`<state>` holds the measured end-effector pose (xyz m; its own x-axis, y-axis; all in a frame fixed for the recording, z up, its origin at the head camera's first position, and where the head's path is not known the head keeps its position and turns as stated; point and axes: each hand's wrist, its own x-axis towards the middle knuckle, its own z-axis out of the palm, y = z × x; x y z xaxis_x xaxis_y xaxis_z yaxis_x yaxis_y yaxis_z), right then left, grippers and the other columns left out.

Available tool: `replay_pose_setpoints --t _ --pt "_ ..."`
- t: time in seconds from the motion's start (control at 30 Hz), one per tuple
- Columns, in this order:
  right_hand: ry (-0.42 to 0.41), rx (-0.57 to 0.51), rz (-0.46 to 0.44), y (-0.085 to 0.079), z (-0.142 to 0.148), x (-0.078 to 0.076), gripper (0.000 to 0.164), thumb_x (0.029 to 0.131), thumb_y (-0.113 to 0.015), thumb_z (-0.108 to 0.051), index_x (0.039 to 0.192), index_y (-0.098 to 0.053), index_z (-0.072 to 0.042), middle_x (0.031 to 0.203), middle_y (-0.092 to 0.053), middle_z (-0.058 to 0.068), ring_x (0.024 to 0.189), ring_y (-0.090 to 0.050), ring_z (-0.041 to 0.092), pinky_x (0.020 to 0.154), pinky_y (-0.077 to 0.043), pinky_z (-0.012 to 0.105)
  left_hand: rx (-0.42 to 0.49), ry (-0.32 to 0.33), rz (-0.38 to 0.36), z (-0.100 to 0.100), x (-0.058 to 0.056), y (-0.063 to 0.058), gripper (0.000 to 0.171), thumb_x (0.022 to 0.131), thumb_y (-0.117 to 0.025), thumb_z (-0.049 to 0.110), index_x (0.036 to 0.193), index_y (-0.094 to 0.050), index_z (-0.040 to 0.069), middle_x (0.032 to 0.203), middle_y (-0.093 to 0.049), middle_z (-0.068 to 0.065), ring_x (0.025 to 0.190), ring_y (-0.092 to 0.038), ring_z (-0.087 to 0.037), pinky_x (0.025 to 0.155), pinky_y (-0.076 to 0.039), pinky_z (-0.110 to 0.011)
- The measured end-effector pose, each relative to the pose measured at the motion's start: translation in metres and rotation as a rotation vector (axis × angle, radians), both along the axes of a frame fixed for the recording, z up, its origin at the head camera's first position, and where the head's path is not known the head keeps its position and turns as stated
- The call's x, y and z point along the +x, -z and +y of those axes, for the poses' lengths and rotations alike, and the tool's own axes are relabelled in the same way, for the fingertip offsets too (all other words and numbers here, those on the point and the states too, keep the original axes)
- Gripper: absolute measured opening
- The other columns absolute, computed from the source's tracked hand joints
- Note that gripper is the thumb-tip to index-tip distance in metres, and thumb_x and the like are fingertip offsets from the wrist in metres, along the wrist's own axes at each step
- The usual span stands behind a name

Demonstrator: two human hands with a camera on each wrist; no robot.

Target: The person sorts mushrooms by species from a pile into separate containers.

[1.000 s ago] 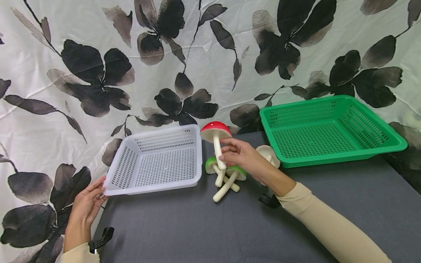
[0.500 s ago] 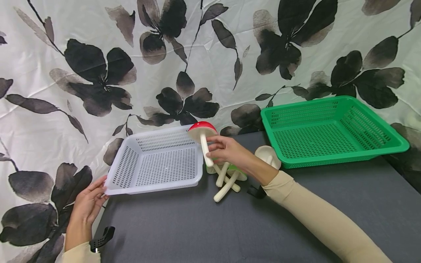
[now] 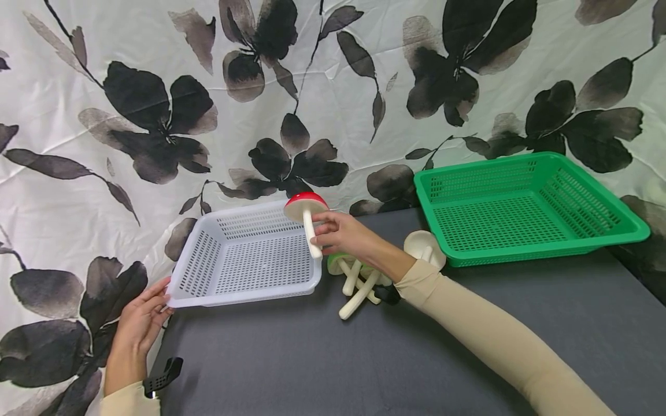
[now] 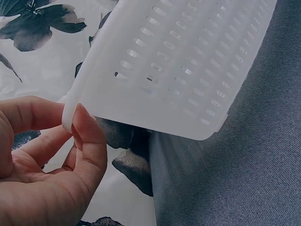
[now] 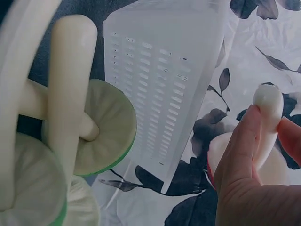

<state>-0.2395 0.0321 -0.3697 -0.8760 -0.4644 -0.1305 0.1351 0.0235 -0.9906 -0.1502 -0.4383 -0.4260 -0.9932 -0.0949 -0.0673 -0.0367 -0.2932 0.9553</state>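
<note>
My right hand [image 3: 340, 234] pinches the white stem of a red-capped toy mushroom [image 3: 307, 209], held upright over the right rim of a white perforated basket [image 3: 260, 260]. In the right wrist view, thumb and fingers close on the stem [image 5: 269, 106], with the cap partly hidden behind the hand. At the basket's front left corner my left hand [image 3: 140, 320] grips the rim; the left wrist view has the thumb and fingers pinching that edge [image 4: 70, 110]. Beneath my right forearm lie several toy mushrooms, among them a green-capped mushroom [image 3: 339, 263], their stems crossing.
A green perforated basket [image 3: 520, 208] stands at the back right. Beside its front left corner lies a pale mushroom [image 3: 420, 245], its underside showing. The grey table [image 3: 291, 358] runs under everything, with a floral cloth [image 3: 354, 104] hanging behind.
My right hand has carried the red-capped mushroom leftward, from above the mushroom pile to over the white basket's right side. My left hand keeps its grip on the rim.
</note>
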Motion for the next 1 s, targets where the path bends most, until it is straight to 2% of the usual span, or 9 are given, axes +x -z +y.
replay_pose_setpoints --t 0.17,0.47,0.63,0.73,0.83,1.0 --pt "0.01 0.028 0.0 0.0 -0.011 -0.008 0.058 0.091 -0.074 -0.004 0.144 -0.051 -0.009 0.112 -0.067 0.013 0.097 -0.069 0.023 0.086 -0.058 0.044 0.011 0.005 0.011 0.0 0.0 0.002 0.04 0.1 -0.048 -0.012 0.127 -0.071 0.007 0.115 -0.073 0.002 0.1 -0.071 -0.012 0.075 -0.056 -0.028" --pt "0.056 0.057 0.007 0.001 -0.028 -0.017 0.058 0.091 -0.071 0.003 0.145 -0.05 -0.004 0.111 -0.065 0.016 0.095 -0.067 0.025 0.085 -0.058 0.043 0.01 -0.006 -0.017 0.001 -0.002 0.003 0.039 0.1 -0.05 -0.011 0.13 -0.069 0.006 0.114 -0.073 0.002 0.099 -0.071 -0.012 0.075 -0.056 -0.029" --pt "0.046 0.095 0.039 0.0 -0.036 -0.022 0.056 0.092 -0.068 0.003 0.144 -0.051 -0.001 0.126 -0.064 0.02 0.107 -0.067 0.028 0.09 -0.056 0.042 0.008 -0.014 -0.026 0.002 -0.002 0.003 0.04 0.1 -0.051 -0.011 0.128 -0.07 0.009 0.112 -0.072 0.001 0.099 -0.07 -0.012 0.076 -0.056 -0.029" --pt "0.016 0.189 0.09 -0.003 -0.036 -0.022 0.054 0.092 -0.069 -0.001 0.144 -0.053 0.001 0.14 -0.059 0.02 0.121 -0.062 0.03 0.098 -0.051 0.041 -0.003 -0.015 -0.028 0.003 -0.001 0.004 0.039 0.1 -0.052 -0.009 0.129 -0.07 0.009 0.113 -0.071 0.002 0.099 -0.07 -0.011 0.076 -0.056 -0.028" --pt "-0.017 0.273 0.155 -0.006 -0.033 -0.019 0.05 0.093 -0.07 -0.004 0.141 -0.057 0.0 0.145 -0.056 0.019 0.128 -0.058 0.03 0.103 -0.048 0.04 -0.008 -0.015 -0.021 0.003 0.0 0.004 0.04 0.1 -0.052 -0.009 0.132 -0.068 0.008 0.113 -0.071 0.002 0.099 -0.07 -0.011 0.076 -0.056 -0.028" --pt "-0.042 0.25 0.179 -0.011 -0.014 -0.009 0.044 0.094 -0.068 -0.007 0.137 -0.061 -0.003 0.14 -0.059 0.015 0.122 -0.059 0.028 0.1 -0.05 0.041 0.001 -0.017 0.0 0.002 0.001 0.003 0.041 0.1 -0.05 -0.011 0.134 -0.066 0.006 0.114 -0.073 0.002 0.1 -0.07 -0.011 0.076 -0.056 -0.028"
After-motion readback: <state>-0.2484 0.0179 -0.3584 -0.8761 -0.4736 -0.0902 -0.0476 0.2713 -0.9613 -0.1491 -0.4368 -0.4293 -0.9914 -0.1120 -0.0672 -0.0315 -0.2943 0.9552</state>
